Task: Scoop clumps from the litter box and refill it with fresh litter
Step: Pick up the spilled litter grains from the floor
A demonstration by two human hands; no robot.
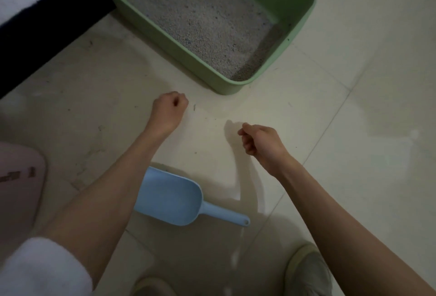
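Note:
A green litter box (223, 87) stands on the tiled floor at the top, with grey litter (200, 19) spread across its bottom. Near the bottom centre a light blue scoop (169, 197) lies on the floor, its handle pointing right, partly hidden under my left forearm. My left hand (169, 109) hovers in front of the box's near corner, fingers curled into a fist with nothing in it. My right hand (258, 141) is lower and to the right, above bare floor, fingers curled and thumb against the forefinger; I see nothing held.
A dark piece of furniture (40, 36) with a white cover fills the top left, close to the box. A pink object (18, 177) sits at the left edge. My slippers (306, 269) are at the bottom. A few white grains (236, 258) lie on the tiles.

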